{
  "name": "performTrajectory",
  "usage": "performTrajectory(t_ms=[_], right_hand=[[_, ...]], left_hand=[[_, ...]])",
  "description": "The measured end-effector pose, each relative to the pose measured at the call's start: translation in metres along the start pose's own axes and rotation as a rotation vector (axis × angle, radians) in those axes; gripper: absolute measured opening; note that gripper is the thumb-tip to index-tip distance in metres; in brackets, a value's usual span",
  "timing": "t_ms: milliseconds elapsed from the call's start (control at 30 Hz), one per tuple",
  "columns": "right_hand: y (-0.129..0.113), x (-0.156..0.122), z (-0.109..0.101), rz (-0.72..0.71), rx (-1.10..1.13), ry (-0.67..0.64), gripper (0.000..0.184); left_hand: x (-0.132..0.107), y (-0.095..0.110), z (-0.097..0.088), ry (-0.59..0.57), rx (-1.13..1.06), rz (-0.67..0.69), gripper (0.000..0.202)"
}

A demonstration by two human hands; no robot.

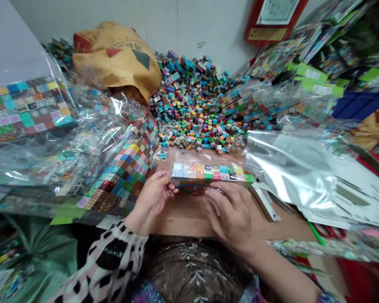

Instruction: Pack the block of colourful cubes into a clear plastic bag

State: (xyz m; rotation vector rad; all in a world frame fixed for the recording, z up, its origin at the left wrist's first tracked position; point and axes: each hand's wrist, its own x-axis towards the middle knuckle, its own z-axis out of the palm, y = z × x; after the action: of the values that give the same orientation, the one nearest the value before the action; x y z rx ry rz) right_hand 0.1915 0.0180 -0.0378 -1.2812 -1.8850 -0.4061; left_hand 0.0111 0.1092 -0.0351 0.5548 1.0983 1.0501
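A bar of small printed cubes in clear plastic wrap lies crosswise above the brown tabletop, with its colourful faces up. My left hand pinches the wrap at the bar's left end between thumb and fingers. On the near side, my right hand has its fingers curled against the bar's lower edge, where glossy film shows at the fingertips. Its grip there is partly hidden and slightly blurred. Just right of the bar rests a grey metal tool, perhaps a stapler.
A large heap of loose cubes rises against the wall beside a yellow sack. Wrapped cube blocks lean at left. Clear plastic sleeves lie at right, near red-handled scissors. A blue bin stands farther back.
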Motion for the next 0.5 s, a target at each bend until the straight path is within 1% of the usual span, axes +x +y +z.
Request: performTrajectory(t_ms=[133, 233, 333, 500], right_hand=[[-0.006, 0.021, 0.026, -0.21, -0.096, 0.002, 0.023], [-0.006, 0.028, 0.039, -0.313, -0.145, -0.015, 0.026], [-0.003, 0.027, 0.046, -0.347, -0.184, -0.024, 0.028], [0.001, 0.024, 0.048, -0.364, -0.168, -0.002, 0.028]], left_hand=[[0.001, -0.001, -0.003, -0.028, -0.039, -0.013, 0.011], [0.001, -0.002, -0.004, -0.048, -0.071, -0.031, 0.011], [0.002, -0.001, -0.006, -0.062, -0.105, -0.064, 0.011], [0.005, 0.002, -0.014, -0.115, -0.156, -0.165, 0.01]])
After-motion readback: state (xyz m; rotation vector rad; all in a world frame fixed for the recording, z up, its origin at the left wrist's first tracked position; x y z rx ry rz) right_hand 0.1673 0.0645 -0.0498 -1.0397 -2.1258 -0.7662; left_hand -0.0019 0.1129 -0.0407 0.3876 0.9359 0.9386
